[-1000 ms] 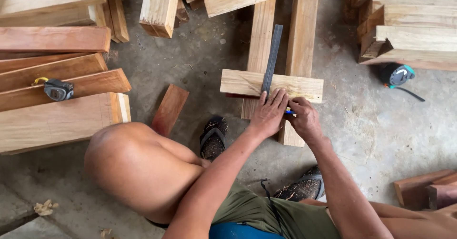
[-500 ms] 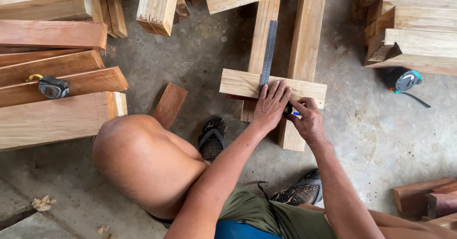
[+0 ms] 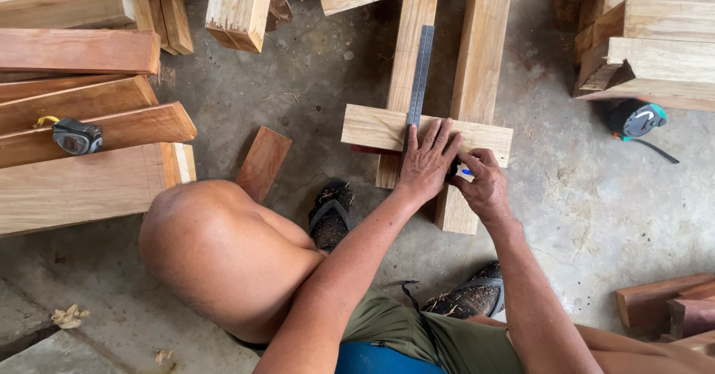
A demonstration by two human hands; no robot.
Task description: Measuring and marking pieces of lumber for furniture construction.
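Note:
A short pale wooden board (image 3: 372, 128) lies crosswise on two long planks (image 3: 477, 61). A grey metal ruler (image 3: 419, 72) runs away from me across it. My left hand (image 3: 428, 162) presses flat on the near end of the ruler and the board, fingers spread. Right beside it my right hand (image 3: 482, 183) is closed around a pen or marker with a blue part (image 3: 465, 171), its tip hidden near the ruler's edge on the board.
Reddish and pale planks (image 3: 82, 113) are stacked at left with a tape measure (image 3: 74, 136) on them. More timber (image 3: 648, 54) is piled at top right beside a teal tape measure (image 3: 637, 119). A short red offcut (image 3: 263, 162) lies by my sandalled foot (image 3: 332, 214). The floor is concrete.
My left hand slid a little further up the ruler and spread its fingers. My right hand with the marker moved slightly along the board. The view shifted a little.

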